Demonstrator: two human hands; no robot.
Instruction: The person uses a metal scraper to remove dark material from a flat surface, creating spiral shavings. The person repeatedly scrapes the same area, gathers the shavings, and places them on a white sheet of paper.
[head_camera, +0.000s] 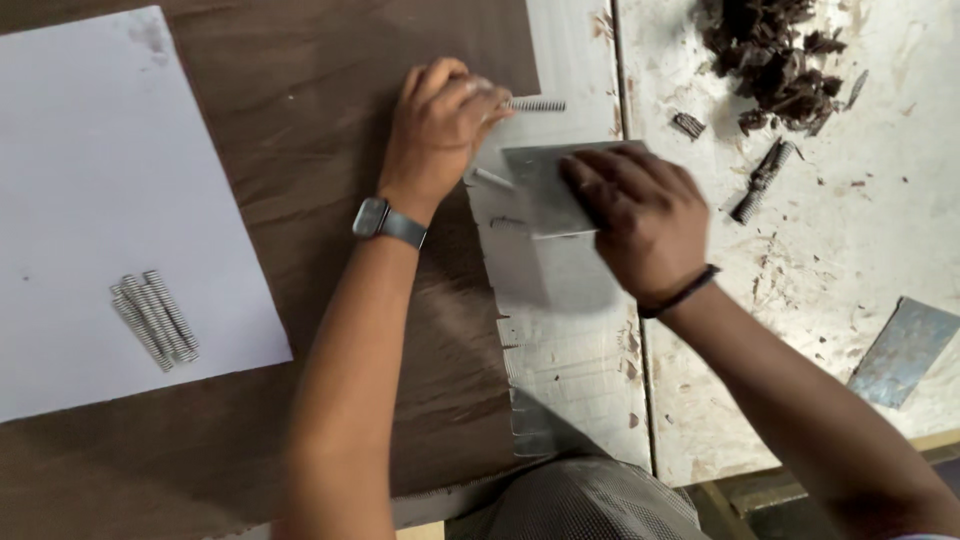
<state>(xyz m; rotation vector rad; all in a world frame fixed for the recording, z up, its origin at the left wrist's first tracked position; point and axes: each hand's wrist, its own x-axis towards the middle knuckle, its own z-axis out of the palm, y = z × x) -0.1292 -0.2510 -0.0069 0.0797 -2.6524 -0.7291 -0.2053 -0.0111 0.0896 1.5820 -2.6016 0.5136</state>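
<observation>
The flat grey metal plate (545, 185) lies at the upper middle of the frame, on the worn white board (570, 330), and the right hand (640, 220) presses down on its right part with the fingers laid flat and close together over it. At the bottom edge, nearest the camera, a bit of checked cloth (590, 505) shows between the two forearms. Further up, at the lower left, a small bundle of grey coil springs (155, 318) rests on a white sheet of paper (100, 180) that covers the left of the brown tabletop (330, 70). At the lower right a second, bluish metal plate (903, 350) lies alone on the scuffed white surface (850, 250), well apart from both hands. The left hand (435, 135), with a grey watch (385, 222) on its wrist, sits just left of the grey plate; its fingers are curled together and pinch the end of a coil spring (535, 105) that sticks out to the right above the plate. A thin pale rod (492, 179) lies between that hand and the plate's left edge. Right of the plate, two more springs (762, 180) lie loose, and a heap of dark brown scraps (775, 60) fills the upper right.
</observation>
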